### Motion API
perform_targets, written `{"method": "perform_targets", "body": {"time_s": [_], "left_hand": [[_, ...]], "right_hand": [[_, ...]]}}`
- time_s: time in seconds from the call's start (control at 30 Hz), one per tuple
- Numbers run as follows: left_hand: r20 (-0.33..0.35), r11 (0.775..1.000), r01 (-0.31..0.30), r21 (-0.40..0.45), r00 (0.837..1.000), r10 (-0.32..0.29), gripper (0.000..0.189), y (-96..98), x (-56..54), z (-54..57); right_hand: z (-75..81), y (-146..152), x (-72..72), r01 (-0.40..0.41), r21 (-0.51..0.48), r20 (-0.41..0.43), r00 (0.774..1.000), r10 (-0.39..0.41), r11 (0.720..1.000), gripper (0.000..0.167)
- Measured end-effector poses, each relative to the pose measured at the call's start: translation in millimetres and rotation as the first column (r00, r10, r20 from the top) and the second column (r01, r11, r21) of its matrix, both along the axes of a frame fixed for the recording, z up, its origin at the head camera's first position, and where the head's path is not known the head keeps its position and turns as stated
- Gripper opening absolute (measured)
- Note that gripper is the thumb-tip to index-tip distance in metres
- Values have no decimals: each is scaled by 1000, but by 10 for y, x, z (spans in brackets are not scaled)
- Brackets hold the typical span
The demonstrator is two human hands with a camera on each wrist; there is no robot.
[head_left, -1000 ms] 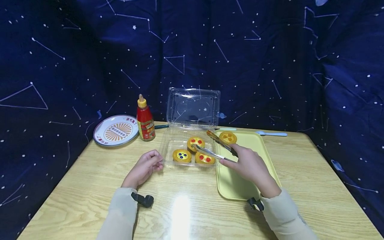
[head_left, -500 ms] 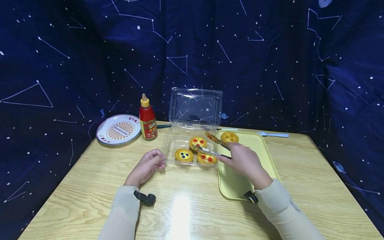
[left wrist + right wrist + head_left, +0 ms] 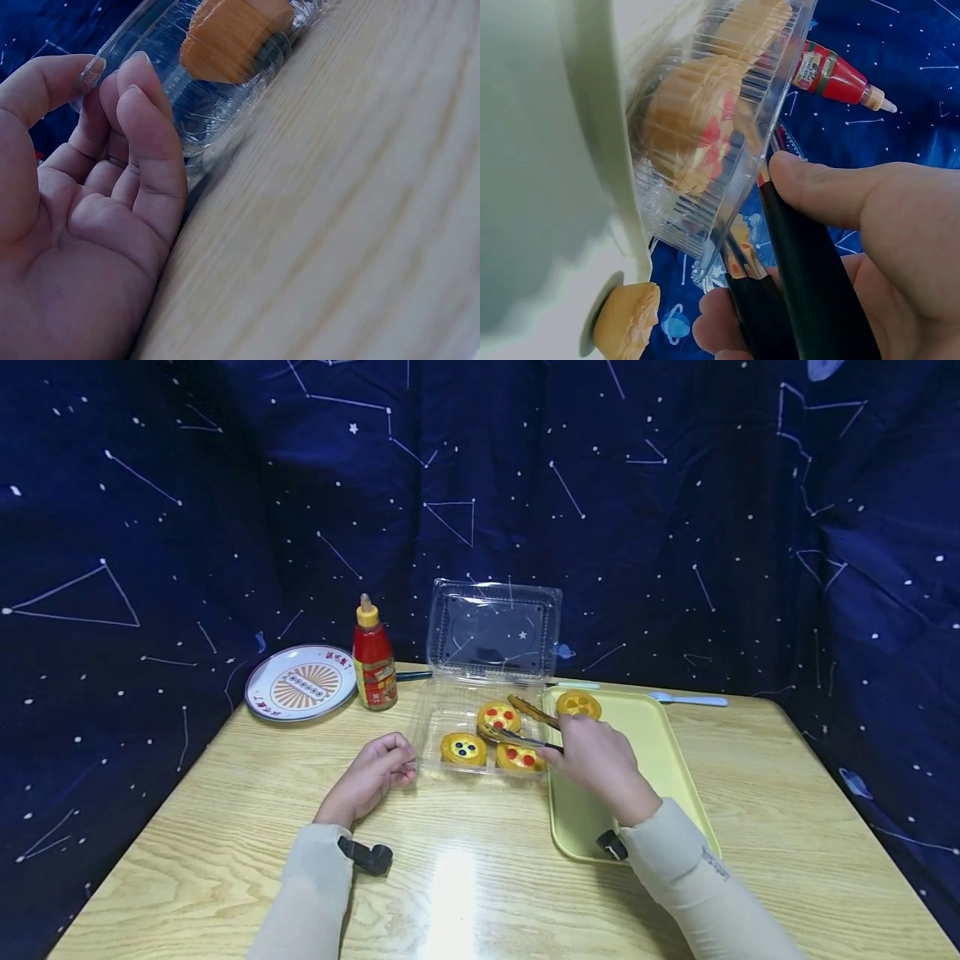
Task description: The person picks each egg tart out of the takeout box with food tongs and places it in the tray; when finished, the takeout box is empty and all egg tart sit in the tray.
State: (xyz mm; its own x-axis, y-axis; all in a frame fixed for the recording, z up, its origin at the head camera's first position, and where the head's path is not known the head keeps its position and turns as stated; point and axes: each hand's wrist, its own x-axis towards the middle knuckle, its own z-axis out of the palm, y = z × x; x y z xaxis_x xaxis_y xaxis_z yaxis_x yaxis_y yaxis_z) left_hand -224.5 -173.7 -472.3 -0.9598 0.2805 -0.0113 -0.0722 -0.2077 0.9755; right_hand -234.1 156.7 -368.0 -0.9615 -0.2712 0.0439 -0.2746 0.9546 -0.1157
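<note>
My left hand (image 3: 371,777) pinches the near left corner of a clear plastic container (image 3: 214,124) between thumb and fingers. My right hand (image 3: 600,764) grips tongs (image 3: 810,277) with black handles. In the head view the metal ends of the tongs (image 3: 534,713) reach into the container, parted to either side of an egg tart with red dots (image 3: 498,716). Another red-dotted tart (image 3: 520,758) sits in front of it, and a blue-dotted tart (image 3: 463,749) lies at the left. The container's lid (image 3: 495,635) stands up at the back.
A yellow tray (image 3: 663,760) lies right of the container, bearing one tart (image 3: 578,704) at its far left corner. Behind it is a blue fork (image 3: 688,699). A red sauce bottle (image 3: 375,664) and a patterned plate (image 3: 337,687) stand at the back left.
My right hand has moved left and lower with the tongs, and their ends have come closer together around the rear red-dotted tart. The left hand keeps its place at the container's corner.
</note>
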Motion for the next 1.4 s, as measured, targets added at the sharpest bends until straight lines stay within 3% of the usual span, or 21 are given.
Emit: {"method": "perform_targets", "body": {"time_s": [0.43,0.77,1.07,1.4], "left_hand": [[14,1000,-10,2,1000,10,10,15,-3,-10],[14,1000,-15,-1,1000,15,10,21,6,-8],[23,1000,-25,-14,999,25,10,23,5,5],[7,1000,-13,-11,1000,13,11,8,-5,-12]], "right_hand": [[-19,-17,-48,-20,-8,-18,1000,20,1000,46],[-40,47,-30,-1,-81,-71,997,-5,997,43],[53,164,50,-22,-137,-192,981,-5,990,40],[257,461,143,-3,-167,-252,967,-40,986,37]]}}
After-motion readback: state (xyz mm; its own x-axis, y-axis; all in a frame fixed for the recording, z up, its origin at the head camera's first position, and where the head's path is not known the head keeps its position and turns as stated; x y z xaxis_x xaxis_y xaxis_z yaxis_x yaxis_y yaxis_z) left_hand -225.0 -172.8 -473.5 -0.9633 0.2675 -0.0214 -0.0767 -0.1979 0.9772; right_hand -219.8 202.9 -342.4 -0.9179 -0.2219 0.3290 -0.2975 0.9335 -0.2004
